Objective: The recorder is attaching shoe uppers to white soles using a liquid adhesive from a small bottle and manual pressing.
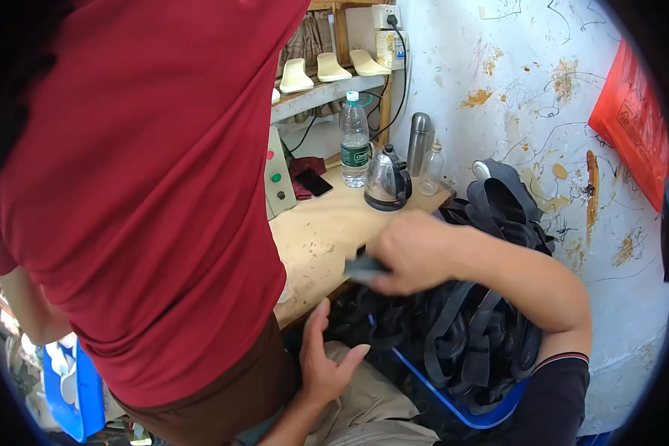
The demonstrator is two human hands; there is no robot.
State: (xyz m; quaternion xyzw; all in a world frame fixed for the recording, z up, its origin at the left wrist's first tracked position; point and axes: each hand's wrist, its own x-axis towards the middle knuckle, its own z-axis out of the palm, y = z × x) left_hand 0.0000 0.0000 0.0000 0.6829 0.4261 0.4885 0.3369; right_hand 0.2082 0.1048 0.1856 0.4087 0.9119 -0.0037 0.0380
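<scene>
My right hand [405, 253] is closed around a dark grey, flat-looking piece [364, 267] at the front edge of the wooden table. Motion blurs this piece, so its kind cannot be made out. Lower down, above my lap, my left hand [325, 364] holds nothing, its fingers and thumb spread apart. Below my right forearm, a blue bin [450, 398] is heaped with black strappy pieces [468, 334] that look like shoe uppers.
A person in a red shirt [163, 201] stands close on my left. On the table [305, 238] are a water bottle [354, 149], a kettle [388, 178], a steel flask [418, 141], a clear bottle [431, 171], a phone [314, 183] and a control box [279, 178]. Pale shoe forms [296, 76] line a shelf.
</scene>
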